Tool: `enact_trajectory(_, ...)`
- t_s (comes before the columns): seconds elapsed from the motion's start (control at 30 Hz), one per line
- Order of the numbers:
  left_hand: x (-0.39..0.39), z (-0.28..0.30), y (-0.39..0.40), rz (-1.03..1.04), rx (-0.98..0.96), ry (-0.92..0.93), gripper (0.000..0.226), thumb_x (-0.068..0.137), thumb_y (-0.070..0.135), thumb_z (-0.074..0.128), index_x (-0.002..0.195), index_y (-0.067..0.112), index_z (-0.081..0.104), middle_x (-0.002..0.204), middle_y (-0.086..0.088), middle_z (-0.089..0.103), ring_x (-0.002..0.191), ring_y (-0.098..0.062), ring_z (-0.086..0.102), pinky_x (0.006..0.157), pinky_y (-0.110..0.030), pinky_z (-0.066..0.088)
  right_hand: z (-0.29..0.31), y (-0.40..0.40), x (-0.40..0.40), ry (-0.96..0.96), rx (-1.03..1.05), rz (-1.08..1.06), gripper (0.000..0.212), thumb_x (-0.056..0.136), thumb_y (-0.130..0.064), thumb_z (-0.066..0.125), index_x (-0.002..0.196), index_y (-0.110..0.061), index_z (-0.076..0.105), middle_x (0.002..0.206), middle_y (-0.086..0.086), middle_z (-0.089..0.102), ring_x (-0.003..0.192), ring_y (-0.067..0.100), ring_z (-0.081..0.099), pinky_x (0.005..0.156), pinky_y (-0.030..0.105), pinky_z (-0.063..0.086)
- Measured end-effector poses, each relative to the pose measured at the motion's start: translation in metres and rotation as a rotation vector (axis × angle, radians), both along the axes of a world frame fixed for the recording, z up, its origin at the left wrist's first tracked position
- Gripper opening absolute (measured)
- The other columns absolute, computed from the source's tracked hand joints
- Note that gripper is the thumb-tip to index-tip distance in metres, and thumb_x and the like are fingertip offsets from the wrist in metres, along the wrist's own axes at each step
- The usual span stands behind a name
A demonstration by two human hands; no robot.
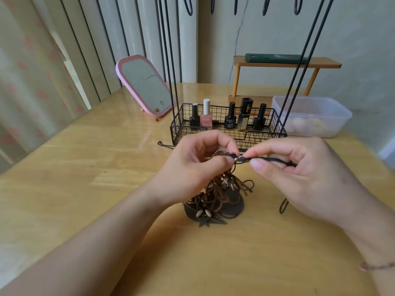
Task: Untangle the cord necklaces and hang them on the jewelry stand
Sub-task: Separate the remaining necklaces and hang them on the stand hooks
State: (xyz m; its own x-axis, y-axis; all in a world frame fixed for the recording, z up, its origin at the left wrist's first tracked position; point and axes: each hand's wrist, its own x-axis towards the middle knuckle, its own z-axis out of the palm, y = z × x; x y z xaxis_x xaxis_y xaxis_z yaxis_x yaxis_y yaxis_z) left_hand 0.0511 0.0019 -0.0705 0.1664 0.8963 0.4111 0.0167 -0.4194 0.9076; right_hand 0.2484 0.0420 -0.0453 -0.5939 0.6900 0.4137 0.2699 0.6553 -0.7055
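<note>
A tangled bunch of brown and black cord necklaces (218,195) with beads, a star charm and dark leaf-shaped pendants hangs from my hands down onto the wooden table (85,167). My left hand (198,165) pinches a knotted black cord (239,158) at a small metal bead. My right hand (299,169) pinches the same cord just to the right, thumb and forefinger closed on it. The black wire jewelry stand (228,133) rises behind my hands, with its basket base on the table, thin uprights and hooks (189,7) at the top edge of the view.
The stand's basket holds several nail polish bottles (206,115). A pink mirror (145,84) leans at the back left. A clear plastic box (310,115) and an orange shelf (286,63) stand at the back right. A loose black cord loop (283,205) and a thin chain (164,145) lie on the table.
</note>
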Motion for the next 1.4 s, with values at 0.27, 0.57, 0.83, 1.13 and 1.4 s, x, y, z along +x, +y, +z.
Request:
enact_trajectory(0.27, 0.002, 0.001, -0.001, -0.020, -0.004, 0.009, 0.004, 0.084, 0.009, 0.062, 0.086, 0.012, 0.060, 0.071, 0.003, 0.052, 0.063, -0.007, 0.045, 0.058, -0.017, 0.039, -0.002, 0.000, 0.000, 0.027, -0.018, 0.012, 0.012, 0.081, -0.040, 0.068, 0.093, -0.039, 0.072, 0.074, -0.001, 0.072, 0.061, 0.016, 0.067, 0.060, 0.033, 0.058)
enact_trajectory(0.57, 0.003, 0.000, -0.002, -0.064, -0.013, 0.010, 0.011, 0.089, -0.002, 0.053, 0.090, 0.007, 0.059, 0.073, 0.006, 0.054, 0.064, -0.001, 0.049, 0.061, -0.013, 0.041, -0.004, 0.000, -0.001, -0.091, 0.053, 0.005, 0.012, 0.081, -0.043, 0.059, 0.084, -0.045, 0.071, 0.071, 0.005, 0.072, 0.063, 0.030, 0.066, 0.057, 0.044, 0.053)
enact_trajectory(0.83, -0.004, -0.003, 0.005, 0.091, -0.093, -0.088, 0.007, 0.089, 0.007, 0.049, 0.088, 0.009, 0.056, 0.080, -0.009, 0.059, 0.062, -0.010, 0.051, 0.054, -0.019, 0.041, 0.004, -0.003, 0.005, -0.073, 0.080, -0.006, 0.026, 0.076, -0.051, 0.055, 0.096, -0.041, 0.068, 0.061, 0.019, 0.063, 0.053, 0.036, 0.053, 0.046, 0.039, 0.044)
enact_trajectory(1.13, 0.000, 0.000, -0.001, 0.014, -0.068, 0.146, 0.014, 0.091, 0.015, 0.057, 0.088, 0.006, 0.068, 0.065, 0.003, 0.052, 0.062, -0.012, 0.043, 0.059, -0.021, 0.036, 0.000, 0.001, 0.004, -0.073, 0.083, -0.022, 0.022, 0.079, -0.051, 0.057, 0.094, -0.039, 0.069, 0.058, 0.018, 0.059, 0.048, 0.037, 0.050, 0.046, 0.044, 0.046)
enact_trajectory(1.4, -0.002, 0.000, -0.001, -0.002, -0.055, 0.168, 0.011, 0.089, 0.012, 0.061, 0.080, 0.005, 0.062, 0.066, -0.007, 0.046, 0.057, -0.008, 0.039, 0.054, -0.015, 0.035, 0.003, -0.001, 0.005, -0.125, 0.128, -0.031, 0.015, 0.082, -0.049, 0.058, 0.093, -0.045, 0.066, 0.055, 0.015, 0.056, 0.048, 0.034, 0.047, 0.044, 0.041, 0.045)
